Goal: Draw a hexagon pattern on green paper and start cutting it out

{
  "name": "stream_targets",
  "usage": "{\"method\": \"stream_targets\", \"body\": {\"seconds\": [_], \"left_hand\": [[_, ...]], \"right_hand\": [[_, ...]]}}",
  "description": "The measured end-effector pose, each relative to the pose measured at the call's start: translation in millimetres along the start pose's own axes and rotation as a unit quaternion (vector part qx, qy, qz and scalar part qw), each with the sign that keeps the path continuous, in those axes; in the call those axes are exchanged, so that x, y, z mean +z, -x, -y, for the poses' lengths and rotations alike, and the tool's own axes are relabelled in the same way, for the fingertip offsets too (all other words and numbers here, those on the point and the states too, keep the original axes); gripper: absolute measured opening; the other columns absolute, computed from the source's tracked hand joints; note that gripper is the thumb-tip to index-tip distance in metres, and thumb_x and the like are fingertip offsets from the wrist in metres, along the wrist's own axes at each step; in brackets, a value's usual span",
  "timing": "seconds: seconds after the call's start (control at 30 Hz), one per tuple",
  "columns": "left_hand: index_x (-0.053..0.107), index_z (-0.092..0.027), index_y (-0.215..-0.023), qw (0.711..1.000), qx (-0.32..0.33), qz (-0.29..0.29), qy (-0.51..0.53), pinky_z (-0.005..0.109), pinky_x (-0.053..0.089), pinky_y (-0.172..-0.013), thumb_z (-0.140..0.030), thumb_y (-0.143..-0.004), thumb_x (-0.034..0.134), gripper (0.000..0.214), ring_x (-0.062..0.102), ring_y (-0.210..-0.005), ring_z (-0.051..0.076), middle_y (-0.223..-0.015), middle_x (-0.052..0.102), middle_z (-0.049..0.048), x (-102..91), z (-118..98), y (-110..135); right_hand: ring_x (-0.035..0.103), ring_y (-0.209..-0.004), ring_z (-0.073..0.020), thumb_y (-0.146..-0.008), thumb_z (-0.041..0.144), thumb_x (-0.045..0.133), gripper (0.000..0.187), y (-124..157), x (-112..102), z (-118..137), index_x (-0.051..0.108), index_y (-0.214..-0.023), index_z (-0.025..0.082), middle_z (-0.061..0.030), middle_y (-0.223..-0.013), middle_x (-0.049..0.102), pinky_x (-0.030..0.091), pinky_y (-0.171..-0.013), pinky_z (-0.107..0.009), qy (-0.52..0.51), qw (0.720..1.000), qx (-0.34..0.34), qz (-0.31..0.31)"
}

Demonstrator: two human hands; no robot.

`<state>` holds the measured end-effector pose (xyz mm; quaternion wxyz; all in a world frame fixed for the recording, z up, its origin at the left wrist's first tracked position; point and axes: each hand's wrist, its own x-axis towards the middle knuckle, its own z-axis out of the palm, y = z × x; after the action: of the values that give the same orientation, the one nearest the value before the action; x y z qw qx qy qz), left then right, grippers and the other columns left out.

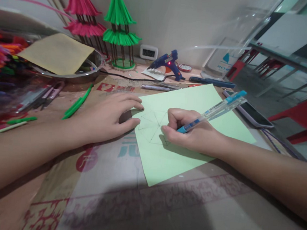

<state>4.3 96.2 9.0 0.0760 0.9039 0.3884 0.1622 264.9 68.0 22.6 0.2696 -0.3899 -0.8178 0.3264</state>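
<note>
A light green sheet of paper (186, 107) lies on the table with thin pencilled lines forming a star-like figure near its left edge. My right hand (192, 132) grips a clear pen with a blue cap (213, 111), its tip down on the drawn lines. My left hand (107, 116) lies flat with fingers spread, fingertips pressing the paper's left edge.
A blue glue gun (167, 63) with a red light stands at the back, beside pink (83, 12) and green (120, 22) paper trees. A metal bowl (92, 72) holds tan paper. A phone (252, 114) lies right of the sheet. Green pens (76, 103) lie left.
</note>
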Motion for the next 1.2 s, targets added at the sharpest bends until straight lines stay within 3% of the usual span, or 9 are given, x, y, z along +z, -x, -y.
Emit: {"method": "stream_targets", "body": {"seconds": [0.33,0.5,0.7,0.93,1.2], "left_hand": [[0.065,-0.019,-0.124,1.0,0.0,0.001,-0.001,0.05,0.039,-0.116,-0.052,-0.099,0.048,0.045,0.052,-0.137,0.032,-0.142,0.061,0.0132,-0.5,-1,0],[0.065,-0.021,-0.123,1.0,0.002,0.0,-0.002,0.05,0.04,-0.116,-0.054,-0.099,0.047,0.045,0.053,-0.137,0.033,-0.143,0.061,0.0125,0.1,0,0],[0.065,-0.02,-0.124,1.0,0.002,-0.002,-0.001,0.052,0.041,-0.115,-0.054,-0.099,0.048,0.046,0.054,-0.136,0.035,-0.142,0.061,0.0134,0.8,1,0],[0.065,-0.021,-0.123,1.0,0.004,-0.001,0.001,0.053,0.041,-0.115,-0.056,-0.099,0.046,0.047,0.055,-0.134,0.034,-0.141,0.062,0.0136,-0.2,2,-1],[0.065,-0.018,-0.123,1.0,0.007,-0.005,0.002,0.054,0.042,-0.113,-0.055,-0.099,0.047,0.047,0.055,-0.134,0.034,-0.14,0.062,0.0152,0.4,2,0]], "right_hand": [[0.035,-0.053,-0.0088,-0.08,0.018,0.063,0.03,0,2,0,0.039,-0.063,0.023,0.0078,-0.058,0.041,0.026,-0.05,-0.026,-0.001,1.0,0.003,-0.001],[0.041,-0.053,-0.0096,-0.085,0.025,0.066,0.025,1,-9,6,0.048,-0.068,0.023,0.0062,-0.059,0.049,0.031,-0.052,-0.027,-0.057,0.997,0.007,-0.043],[0.044,-0.051,-0.0108,-0.079,0.041,0.078,0.035,2,-24,-2,0.051,-0.067,0.023,0.0047,-0.057,0.053,0.028,-0.049,-0.028,-0.06,0.993,0.078,-0.067],[0.036,-0.052,-0.0089,-0.079,0.021,0.065,0.028,1,-14,-15,0.042,-0.063,0.023,0.0074,-0.056,0.042,0.027,-0.049,-0.026,-0.003,0.997,0.04,-0.063],[0.036,-0.053,-0.0092,-0.078,0.021,0.064,0.028,2,-13,-16,0.041,-0.063,0.023,0.0071,-0.057,0.042,0.025,-0.049,-0.027,0.002,0.997,0.041,-0.064]]}}
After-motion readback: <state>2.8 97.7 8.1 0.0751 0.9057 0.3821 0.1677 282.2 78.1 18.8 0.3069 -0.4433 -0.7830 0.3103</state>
